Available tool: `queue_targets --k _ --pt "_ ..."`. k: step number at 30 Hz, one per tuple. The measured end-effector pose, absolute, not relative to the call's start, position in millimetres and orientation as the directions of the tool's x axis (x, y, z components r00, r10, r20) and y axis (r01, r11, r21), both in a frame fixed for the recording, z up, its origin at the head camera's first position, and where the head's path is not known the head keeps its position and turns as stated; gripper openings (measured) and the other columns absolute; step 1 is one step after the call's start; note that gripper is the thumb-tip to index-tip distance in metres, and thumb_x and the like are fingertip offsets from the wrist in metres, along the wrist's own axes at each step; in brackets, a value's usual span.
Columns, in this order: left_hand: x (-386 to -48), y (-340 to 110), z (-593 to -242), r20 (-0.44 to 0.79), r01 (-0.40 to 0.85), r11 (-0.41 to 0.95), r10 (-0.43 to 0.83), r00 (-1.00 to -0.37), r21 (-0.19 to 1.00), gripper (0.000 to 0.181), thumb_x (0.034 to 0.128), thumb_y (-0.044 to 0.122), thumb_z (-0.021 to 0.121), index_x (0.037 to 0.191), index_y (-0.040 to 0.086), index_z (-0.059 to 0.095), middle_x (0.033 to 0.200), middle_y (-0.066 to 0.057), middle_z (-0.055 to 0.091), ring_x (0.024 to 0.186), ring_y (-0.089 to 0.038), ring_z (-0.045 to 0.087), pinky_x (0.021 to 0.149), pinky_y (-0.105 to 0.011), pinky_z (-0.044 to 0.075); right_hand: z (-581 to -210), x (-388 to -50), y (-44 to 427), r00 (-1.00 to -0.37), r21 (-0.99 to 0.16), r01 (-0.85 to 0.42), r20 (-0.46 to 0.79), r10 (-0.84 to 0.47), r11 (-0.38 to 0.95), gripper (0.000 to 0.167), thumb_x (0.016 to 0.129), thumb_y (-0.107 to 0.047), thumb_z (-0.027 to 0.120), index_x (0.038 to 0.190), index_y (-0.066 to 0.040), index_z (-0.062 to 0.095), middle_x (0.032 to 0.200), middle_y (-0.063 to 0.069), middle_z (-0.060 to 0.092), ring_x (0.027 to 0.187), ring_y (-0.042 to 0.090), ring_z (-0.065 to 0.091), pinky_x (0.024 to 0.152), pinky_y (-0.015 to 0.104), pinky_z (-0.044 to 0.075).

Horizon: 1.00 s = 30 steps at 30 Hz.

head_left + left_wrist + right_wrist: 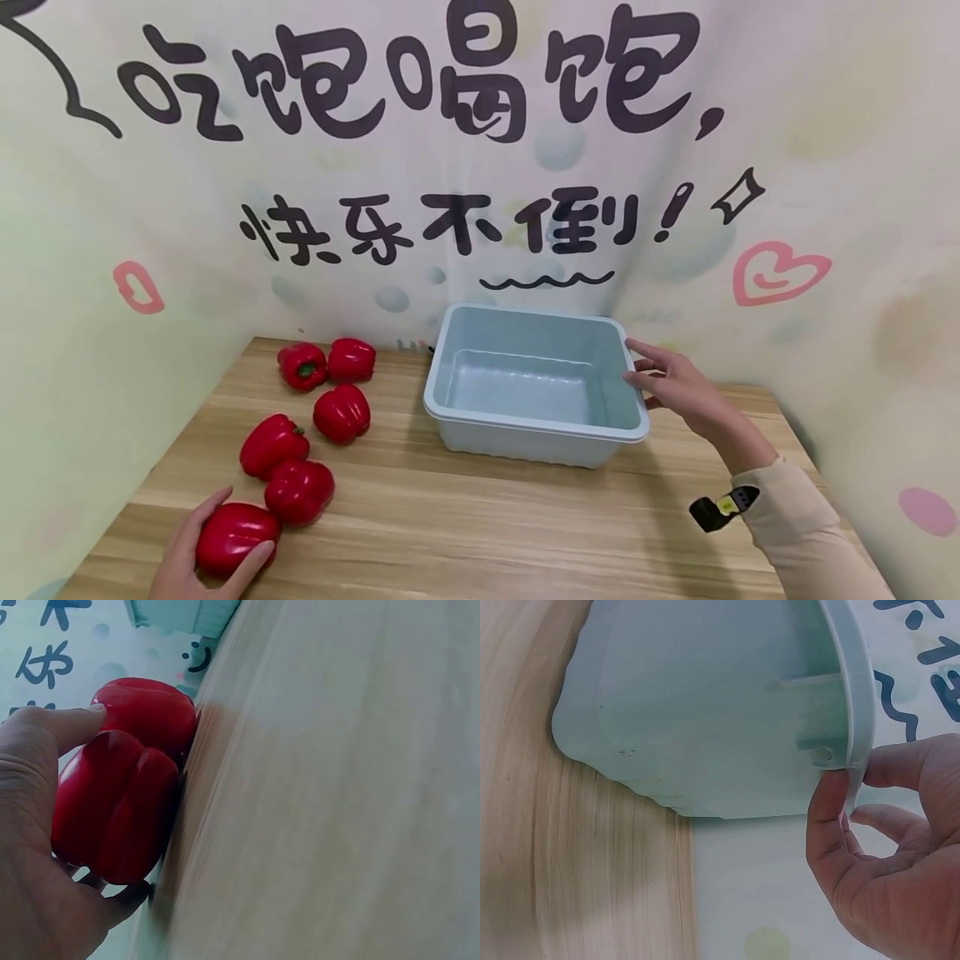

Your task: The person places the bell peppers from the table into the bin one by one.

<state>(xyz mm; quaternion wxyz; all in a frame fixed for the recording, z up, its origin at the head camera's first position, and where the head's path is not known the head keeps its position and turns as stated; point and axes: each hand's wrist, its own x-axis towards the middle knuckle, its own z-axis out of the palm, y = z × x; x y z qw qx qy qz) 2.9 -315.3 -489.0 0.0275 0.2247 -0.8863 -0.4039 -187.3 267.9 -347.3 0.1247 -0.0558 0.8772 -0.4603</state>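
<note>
My left hand (177,568) holds a glossy red bell pepper (234,533) at the table's near left, thumb on one side and fingers on the other. In the left wrist view that bell pepper (112,814) sits in the grasp, against another red pepper (150,712) just behind it. A pale blue plastic basin (525,437) stands upright toward the back, and nothing lies inside it. At its right end my right hand (681,390) pinches the rim. The right wrist view shows thumb and fingers on either side of the basin's rim (859,690).
Several other red bell peppers (300,492) lie in a loose group along the left of the wood-grain table (480,533). Behind the table hangs a pale printed backdrop (375,167) with dark lettering. A black device (712,512) is strapped at the right wrist.
</note>
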Motion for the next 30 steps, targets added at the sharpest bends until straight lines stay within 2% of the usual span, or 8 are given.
queue_targets --k 6,10,14,18,21,25,30 --pt "1 -319 -495 -0.170 -0.399 0.574 -0.410 -0.896 0.715 0.117 0.0803 0.060 0.087 0.169 0.019 0.022 0.156 -0.029 0.038 0.128 -0.052 0.045 0.080 -0.053 0.063 -348 -186 266 -0.962 -0.828 0.026 -0.174 -0.212 0.561 0.074 0.108 -0.019 0.060 0.170 -0.013 0.020 0.153 0.033 0.046 0.124 0.038 0.062 0.092 0.044 0.065" --pt "2 -317 -498 -0.172 -0.418 0.589 -0.428 -0.887 0.691 0.121 0.0745 0.061 0.090 0.167 0.020 0.024 0.155 -0.029 0.038 0.126 -0.052 0.045 0.078 -0.056 0.063 -350 -185 265 -0.960 -0.829 0.030 -0.179 -0.213 0.558 0.075 0.107 -0.018 0.061 0.170 -0.012 0.020 0.152 0.034 0.047 0.123 0.037 0.062 0.093 0.046 0.065" --pt "4 -313 -499 -0.059 -0.342 0.642 -0.420 -0.906 0.687 0.116 0.0701 0.059 0.094 0.162 0.019 0.036 0.154 -0.028 0.043 0.126 -0.051 0.047 0.080 -0.061 0.061 -351 -185 265 -0.964 -0.826 0.029 -0.172 -0.203 0.562 0.074 0.107 -0.019 0.061 0.170 -0.013 0.021 0.151 0.033 0.048 0.122 0.036 0.063 0.093 0.047 0.065" --pt "6 -308 -498 0.066 -0.257 0.680 -0.410 -0.910 0.687 0.103 0.0705 0.053 0.096 0.154 0.017 0.048 0.152 -0.026 0.048 0.127 -0.050 0.048 0.080 -0.066 0.060 -350 -186 265 -0.965 -0.829 0.024 -0.164 -0.203 0.558 0.074 0.107 -0.018 0.061 0.169 -0.012 0.022 0.151 0.033 0.048 0.120 0.035 0.064 0.091 0.043 0.065" --pt "6 -306 -495 0.088 -0.244 0.681 -0.414 -0.906 0.690 0.097 0.0715 0.052 0.096 0.150 0.017 0.052 0.150 -0.023 0.052 0.125 -0.048 0.051 0.077 -0.055 0.061 -349 -186 265 -0.965 -0.832 0.021 -0.162 -0.205 0.554 0.074 0.107 -0.018 0.061 0.169 -0.012 0.022 0.150 0.033 0.048 0.120 0.034 0.064 0.090 0.042 0.065" --pt "5 -305 -493 0.096 -0.240 0.680 -0.417 -0.904 0.693 0.092 0.0723 0.050 0.096 0.147 0.017 0.055 0.146 -0.021 0.056 0.122 -0.043 0.055 0.074 -0.037 0.053 -348 -187 265 -0.965 -0.831 0.022 -0.163 -0.205 0.555 0.074 0.107 -0.018 0.061 0.169 -0.012 0.022 0.150 0.033 0.048 0.120 0.034 0.063 0.090 0.042 0.065" --pt "4 -303 -492 0.112 -0.231 0.677 -0.423 -0.899 0.699 0.088 0.0729 0.046 0.097 0.145 0.017 0.056 0.143 -0.020 0.058 0.119 -0.042 0.057 0.072 -0.032 0.050 -348 -187 265 -0.965 -0.830 0.019 -0.161 -0.207 0.557 0.074 0.107 -0.018 0.061 0.170 -0.012 0.021 0.152 0.034 0.047 0.123 0.037 0.063 0.091 0.042 0.065"
